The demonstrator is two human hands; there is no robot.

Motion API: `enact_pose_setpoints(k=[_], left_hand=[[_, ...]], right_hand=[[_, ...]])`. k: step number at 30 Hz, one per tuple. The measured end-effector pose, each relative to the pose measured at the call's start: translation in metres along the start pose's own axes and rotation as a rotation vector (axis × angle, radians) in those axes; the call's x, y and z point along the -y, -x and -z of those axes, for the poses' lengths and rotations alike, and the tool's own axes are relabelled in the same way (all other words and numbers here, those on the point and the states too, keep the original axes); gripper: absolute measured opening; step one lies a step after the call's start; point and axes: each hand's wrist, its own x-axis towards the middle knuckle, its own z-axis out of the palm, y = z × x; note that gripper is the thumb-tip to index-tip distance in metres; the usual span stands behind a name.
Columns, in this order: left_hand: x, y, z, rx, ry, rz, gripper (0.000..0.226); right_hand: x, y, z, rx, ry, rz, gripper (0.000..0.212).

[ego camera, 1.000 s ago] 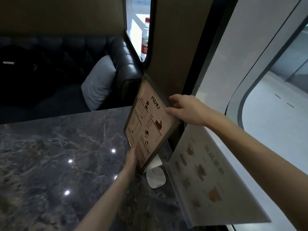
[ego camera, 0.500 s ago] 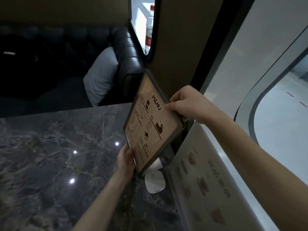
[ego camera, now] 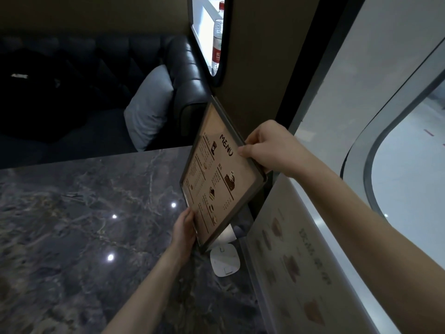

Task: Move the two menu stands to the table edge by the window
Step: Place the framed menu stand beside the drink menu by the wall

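A dark-framed menu stand (ego camera: 216, 179) printed with "MENU" is tilted above the far right part of the marble table (ego camera: 72, 225), close to the wall by the window. My right hand (ego camera: 267, 148) grips its upper right edge. My left hand (ego camera: 184, 231) holds its lower left edge. A second, pale clear menu stand (ego camera: 296, 261) with food pictures stands along the table's right edge against the window.
A small white square device (ego camera: 225, 262) lies on the table below the held menu. Beyond the table are a dark leather sofa (ego camera: 183, 75) with a grey cushion (ego camera: 147, 109) and a black bag (ego camera: 29, 92). A water bottle (ego camera: 217, 44) stands on the sill.
The held menu has shifted slightly toward the wall and window, both hands keeping their grip. The view has tilted a little.
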Motion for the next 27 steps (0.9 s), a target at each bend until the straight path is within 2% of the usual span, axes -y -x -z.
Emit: enact_pose_setpoints(k=[5,9,21,27], left_hand=[[-0.002,0.002,-0.001,-0.034,-0.024,-0.015,0.056],[-0.002,-0.002,0.0,0.003,-0.035,-0.009,0.035],[0.0,-0.013,-0.019,0.113,-0.096,-0.014,0.044],[0.005,-0.017,-0.028,0.194,-0.109,-0.006,0.034]], right_hand=[[0.001,0.001,0.0,-0.008,0.017,0.015,0.019],[0.001,-0.002,0.0,-0.03,0.035,0.017,0.018],[-0.011,0.0,0.015,-0.079,0.06,-0.023,0.022],[-0.02,0.005,0.024,-0.103,0.048,-0.057,0.023]])
